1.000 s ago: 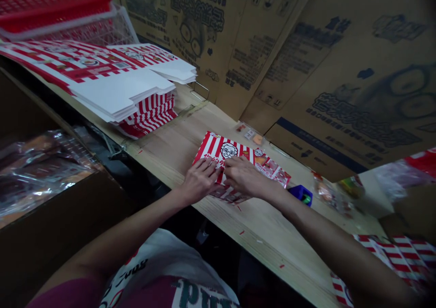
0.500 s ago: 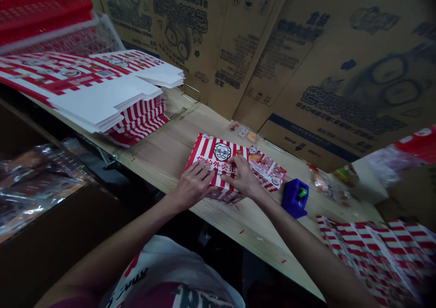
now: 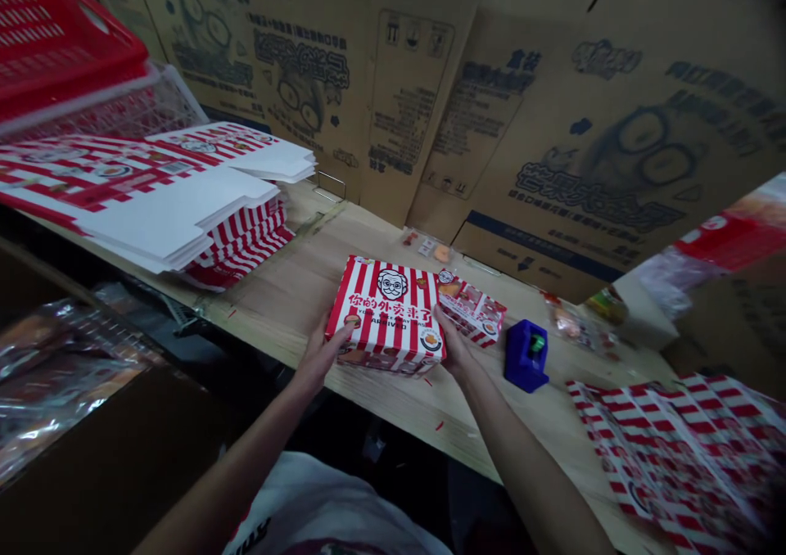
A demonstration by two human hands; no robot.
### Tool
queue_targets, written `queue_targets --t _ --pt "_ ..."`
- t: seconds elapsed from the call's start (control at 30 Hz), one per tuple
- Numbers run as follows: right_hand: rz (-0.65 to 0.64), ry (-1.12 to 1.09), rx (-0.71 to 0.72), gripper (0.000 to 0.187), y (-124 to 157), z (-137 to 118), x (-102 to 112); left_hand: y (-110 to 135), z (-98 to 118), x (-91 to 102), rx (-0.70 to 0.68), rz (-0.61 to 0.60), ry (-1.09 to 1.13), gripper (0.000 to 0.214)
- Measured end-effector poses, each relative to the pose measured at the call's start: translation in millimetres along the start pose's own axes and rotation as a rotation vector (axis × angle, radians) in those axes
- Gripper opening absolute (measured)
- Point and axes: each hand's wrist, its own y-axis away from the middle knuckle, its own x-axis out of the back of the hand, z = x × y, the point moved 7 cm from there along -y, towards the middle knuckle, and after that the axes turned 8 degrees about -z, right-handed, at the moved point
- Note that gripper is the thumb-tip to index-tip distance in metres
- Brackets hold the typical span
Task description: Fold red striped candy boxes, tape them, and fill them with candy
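A red-and-white striped takeaway box [image 3: 388,305] with a cartoon face on its closed lid is between my hands, at the front edge of the wooden table. My left hand [image 3: 324,349] grips its left side, thumb lying on the lid's near corner. On the opposite side my right hand [image 3: 453,340] holds the box, its fingers mostly hidden behind it. Just behind and right of the box lies a smaller printed striped carton [image 3: 474,305]. A blue tape dispenser [image 3: 526,355] stands to the right of my right hand.
Flat striped carton blanks [image 3: 178,211] are stacked on the left, before a red plastic basket [image 3: 67,39]. Large cardboard boxes [image 3: 491,129] wall off the back. Small packets [image 3: 426,245] lie behind the box. More striped cartons [image 3: 669,457] are at right; bagged goods [image 3: 67,375] sit lower left.
Both hands have moved from the top of the lid to the box's two sides and now hold it. The lid's print is uncovered. The camera view has shifted slightly.
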Motion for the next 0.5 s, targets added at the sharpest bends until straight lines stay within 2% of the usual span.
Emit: queue_targets --t 0.1,0.27,0.4,0.47,0.5 --pt "0.042 -0.097 0.002 0.042 2 3 -6 0 0 -6.3 0.0 -0.01 0.081 0.068" --pt "0.012 -0.088 0.02 0.045 24 14 -19 26 -2 9.4 -0.003 0.051 0.107 0.076" --pt "-0.04 -0.106 0.24 0.057 70 24 -24 58 -6 27.0 0.085 -0.003 -0.03 0.084" --pt "-0.027 -0.132 0.326 0.064 104 30 -23 63 -5 33.8 0.148 -0.108 -0.209 0.084" --pt "-0.002 -0.147 0.361 0.066 125 33 -22 60 -5 32.9 0.16 -0.209 -0.312 0.083"
